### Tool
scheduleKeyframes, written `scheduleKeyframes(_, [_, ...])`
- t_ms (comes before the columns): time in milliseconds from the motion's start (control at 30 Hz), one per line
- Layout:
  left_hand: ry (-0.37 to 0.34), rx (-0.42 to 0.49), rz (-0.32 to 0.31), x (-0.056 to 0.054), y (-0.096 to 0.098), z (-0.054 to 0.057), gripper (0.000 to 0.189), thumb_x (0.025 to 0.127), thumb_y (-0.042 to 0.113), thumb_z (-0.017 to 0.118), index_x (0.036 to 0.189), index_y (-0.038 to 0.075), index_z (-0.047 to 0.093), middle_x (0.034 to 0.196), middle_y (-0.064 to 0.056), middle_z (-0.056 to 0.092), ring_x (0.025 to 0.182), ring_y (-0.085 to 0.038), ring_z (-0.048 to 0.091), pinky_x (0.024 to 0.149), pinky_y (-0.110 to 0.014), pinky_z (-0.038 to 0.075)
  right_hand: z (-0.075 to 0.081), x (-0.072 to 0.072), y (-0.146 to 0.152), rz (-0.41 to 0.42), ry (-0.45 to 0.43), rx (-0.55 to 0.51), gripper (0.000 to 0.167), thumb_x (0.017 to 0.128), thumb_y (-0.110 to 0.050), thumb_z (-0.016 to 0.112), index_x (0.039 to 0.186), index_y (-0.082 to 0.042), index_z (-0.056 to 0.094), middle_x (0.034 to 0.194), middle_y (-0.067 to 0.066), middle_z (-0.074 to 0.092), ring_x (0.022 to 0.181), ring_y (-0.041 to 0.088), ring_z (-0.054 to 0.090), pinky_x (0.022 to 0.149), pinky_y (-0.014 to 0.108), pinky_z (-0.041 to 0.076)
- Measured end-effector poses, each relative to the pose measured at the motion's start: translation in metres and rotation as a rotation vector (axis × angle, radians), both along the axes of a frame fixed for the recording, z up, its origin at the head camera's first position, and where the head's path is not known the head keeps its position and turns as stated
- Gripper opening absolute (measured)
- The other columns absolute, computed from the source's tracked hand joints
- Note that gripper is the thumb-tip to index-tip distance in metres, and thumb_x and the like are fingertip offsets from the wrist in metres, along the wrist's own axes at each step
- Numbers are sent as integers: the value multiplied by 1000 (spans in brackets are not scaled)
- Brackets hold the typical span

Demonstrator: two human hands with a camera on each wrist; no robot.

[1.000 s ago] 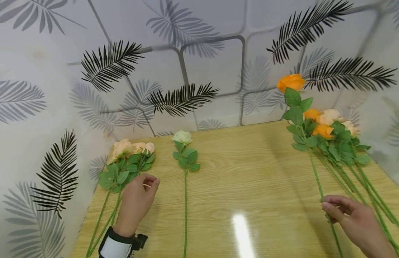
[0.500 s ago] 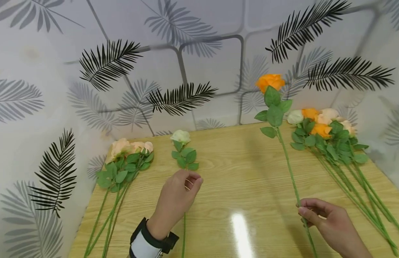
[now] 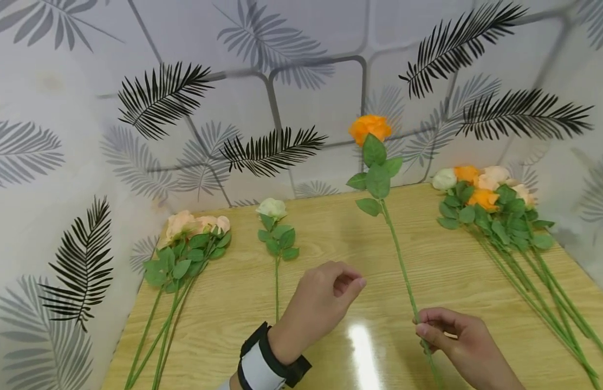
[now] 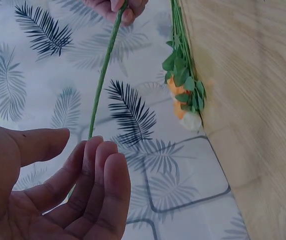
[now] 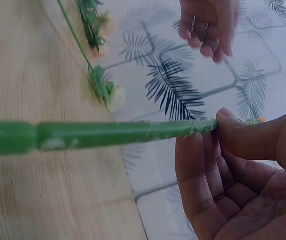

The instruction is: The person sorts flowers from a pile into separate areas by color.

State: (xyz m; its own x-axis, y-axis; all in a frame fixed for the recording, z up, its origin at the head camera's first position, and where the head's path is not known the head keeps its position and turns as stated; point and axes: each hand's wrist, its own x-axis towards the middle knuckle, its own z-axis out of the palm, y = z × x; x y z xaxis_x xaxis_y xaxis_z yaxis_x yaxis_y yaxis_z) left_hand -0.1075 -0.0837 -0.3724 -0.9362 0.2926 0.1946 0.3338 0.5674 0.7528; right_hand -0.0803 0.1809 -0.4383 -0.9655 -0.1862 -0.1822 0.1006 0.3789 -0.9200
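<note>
An orange rose (image 3: 371, 130) on a long green stem leans up over the table, its bloom in front of the wall. My right hand (image 3: 459, 338) pinches that stem low down between thumb and fingers, as the right wrist view also shows on the stem (image 5: 108, 135). Left of the stem, my left hand (image 3: 323, 298) hovers with loosely bent fingers and holds nothing. In the left wrist view the fingers (image 4: 114, 185) are apart from the thumb, and the stem passes behind them. A single white rose (image 3: 272, 209) lies on the table left of my left hand.
Several peach roses (image 3: 184, 225) lie bunched at the table's left side. At the right lies another bunch of orange, peach and white roses (image 3: 484, 199), stems toward me. A patterned wall (image 3: 321, 108) rises behind the wooden table (image 3: 330, 238).
My right hand has carried the orange rose leftward, away from the right bunch. My left hand has moved right from the peach bunch, past the single white rose, toward the orange rose's stem.
</note>
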Motion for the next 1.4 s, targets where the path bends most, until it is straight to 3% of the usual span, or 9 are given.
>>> scheduleKeyframes(100, [-45, 56, -28, -1, 9, -2, 22, 101, 28, 64, 108, 9, 73, 92, 2, 71, 79, 0, 62, 73, -17, 54, 0, 2, -8, 33, 6, -48, 27, 98, -17, 67, 114, 4, 68, 96, 5, 71, 80, 11, 66, 69, 30, 59])
scheduleKeyframes(233, [-62, 69, -51, -2, 17, -3, 24, 100, 30, 65, 108, 8, 74, 94, 1, 72, 79, 0, 63, 73, -16, 53, 1, 4, -15, 88, 45, -90, 26, 99, -17, 66, 112, 5, 67, 96, 4, 71, 79, 11, 66, 68, 31, 59])
scheduleKeyframes(367, [-87, 86, -81, -3, 22, -4, 24, 99, 30, 67, 106, 9, 74, 95, 0, 74, 78, 1, 63, 72, -15, 53, 3, 4, -19, 120, 29, -117, 26, 99, -18, 66, 111, 4, 67, 96, 5, 70, 78, 11, 65, 69, 31, 59])
scheduleKeyframes(600, [-149, 131, -80, -5, 25, -11, 30, 97, 31, 69, 115, 6, 68, 99, -2, 75, 82, -1, 67, 75, -17, 54, -2, 3, -19, 176, 40, -164, 27, 100, -14, 63, 114, 8, 65, 97, 0, 69, 78, 8, 63, 68, 30, 58])
scheduleKeyframes(767, [-191, 179, -91, -8, 28, -18, 23, 97, 27, 70, 108, 7, 68, 97, -1, 74, 82, 0, 67, 75, -17, 54, -6, 4, -19, 208, 87, -167, 25, 100, -12, 63, 115, 9, 65, 95, -7, 69, 79, 5, 64, 67, 30, 58])
scheduleKeyframes(1067, [-205, 215, -102, -10, 31, -24, 18, 96, 20, 71, 104, 4, 68, 93, -3, 74, 78, 0, 67, 73, -16, 54, -6, 2, -18, 223, 29, -166, 28, 100, -16, 64, 116, 8, 65, 99, 10, 70, 80, 8, 65, 69, 31, 59])
scheduleKeyframes(1200, [-218, 193, -99, -12, 31, -26, 17, 97, 21, 71, 104, 5, 68, 92, 0, 73, 78, 1, 66, 73, -16, 54, -2, 1, -15, 203, -23, -120, 31, 99, -21, 67, 117, 4, 66, 102, 11, 70, 83, 13, 66, 73, 31, 59])
scheduleKeyframes(1400, [-250, 161, -73, -16, 30, -32, 14, 97, 20, 70, 102, 7, 68, 90, 3, 72, 77, 2, 65, 72, -16, 54, 5, -6, 3, 62, -12, -10, 30, 97, -26, 69, 117, -4, 70, 109, 9, 73, 87, 15, 68, 76, 29, 58])
